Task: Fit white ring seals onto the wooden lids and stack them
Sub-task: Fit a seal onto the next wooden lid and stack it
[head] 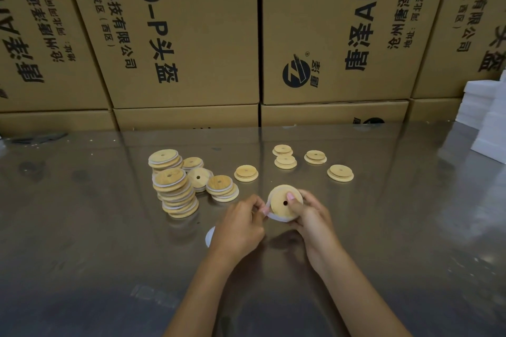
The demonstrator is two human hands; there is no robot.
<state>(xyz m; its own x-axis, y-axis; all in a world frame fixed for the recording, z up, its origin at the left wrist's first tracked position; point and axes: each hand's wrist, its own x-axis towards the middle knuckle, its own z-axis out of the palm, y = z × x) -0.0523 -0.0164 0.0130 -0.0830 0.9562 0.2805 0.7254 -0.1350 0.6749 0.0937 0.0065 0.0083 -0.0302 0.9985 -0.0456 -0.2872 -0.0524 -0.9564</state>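
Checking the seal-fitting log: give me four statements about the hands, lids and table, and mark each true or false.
1. The right hand holds a wooden lid. True.
2. The left hand is idle and empty. False: it pinches the white ring seal at the lid's edge.
3. The stacked lids stand right of the hands. False: they stand left.
4. Loose single lids lie on the table beyond the hands. True.

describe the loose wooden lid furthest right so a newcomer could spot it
Start at the white foam blocks on the steel table's right edge, then look left and nearer. The lone lid there lies flat, ringless, apart from the other loose lids.
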